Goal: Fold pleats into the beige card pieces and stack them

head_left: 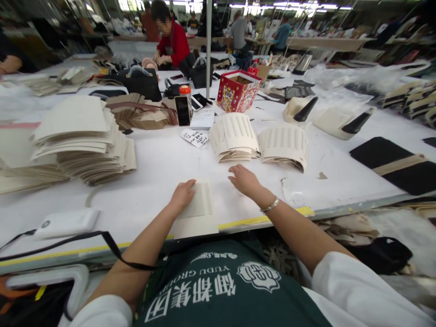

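Note:
A flat cream panel (197, 226) lies at the table's front edge, with a smaller greyish rectangular piece (195, 207) on top. My left hand (183, 196) rests on the left side of these pieces, fingers pointing right and thumb apart from the index finger. To the right, my right hand (245, 182) is over the white table, fingers loosely bent and apart, nothing visible in them. Just beyond it are a curved stack of ribbed cream panels (234, 135) and a second such stack (283, 144).
A tall stack of cream panels (76, 136) stands at left, near a white device (67, 223) with a black strap. Farther back are a phone (183, 111), a handwritten note (194, 137) and a red box (238, 93). Black pieces (395, 163) lie at right. A co-worker (172, 43) works across the table.

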`<state>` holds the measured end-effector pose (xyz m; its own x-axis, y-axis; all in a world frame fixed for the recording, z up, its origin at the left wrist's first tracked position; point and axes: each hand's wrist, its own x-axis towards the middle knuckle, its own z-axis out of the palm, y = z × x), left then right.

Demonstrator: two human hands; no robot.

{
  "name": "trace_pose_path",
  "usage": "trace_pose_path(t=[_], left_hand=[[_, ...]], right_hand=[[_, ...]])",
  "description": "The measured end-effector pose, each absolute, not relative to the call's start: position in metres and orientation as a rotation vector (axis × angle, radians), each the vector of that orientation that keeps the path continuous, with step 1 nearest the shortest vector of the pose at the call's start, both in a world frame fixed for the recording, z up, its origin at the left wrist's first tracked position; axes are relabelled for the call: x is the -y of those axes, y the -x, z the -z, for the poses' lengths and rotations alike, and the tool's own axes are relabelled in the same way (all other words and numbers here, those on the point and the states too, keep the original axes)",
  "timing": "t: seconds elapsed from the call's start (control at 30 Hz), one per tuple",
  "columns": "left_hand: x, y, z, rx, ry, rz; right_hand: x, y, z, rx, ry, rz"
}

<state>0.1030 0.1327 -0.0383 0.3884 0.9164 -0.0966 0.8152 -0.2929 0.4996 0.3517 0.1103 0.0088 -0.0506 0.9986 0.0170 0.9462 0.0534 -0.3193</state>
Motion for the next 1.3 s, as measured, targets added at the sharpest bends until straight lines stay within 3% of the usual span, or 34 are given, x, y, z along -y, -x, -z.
trace_pose_path(t=[0.17, 0.47, 0.67, 0.93, 1.3], left_hand=[[-0.145, -0.122, 0.038, -1.488, -2.155, -0.289], [-0.169, -0.123, 0.042, -1.450, -2.080, -0.215], [-0.171, -0.126, 0.047, -1.362, -2.086, -0.223], [-0.134, -0.094, 0.055, -1.269, -2.168, -0.551], [-0.125, -0.082, 0.036, -1.257, -2.485, 0.007]], right_hand=[[-0.144, -0.273, 0.022, 2.057, 1.903, -1.017], [-0.163, -0.264, 0.028, 2.054, 2.053, -1.189], [-0.164, -0.258, 0.022, 2.032, 2.197, -1.160], [-0.157, -0.257, 0.025, 2.166, 2.144, -0.918], [-0.168, -0.244, 0.020, 2.549, 1.839, -0.725]])
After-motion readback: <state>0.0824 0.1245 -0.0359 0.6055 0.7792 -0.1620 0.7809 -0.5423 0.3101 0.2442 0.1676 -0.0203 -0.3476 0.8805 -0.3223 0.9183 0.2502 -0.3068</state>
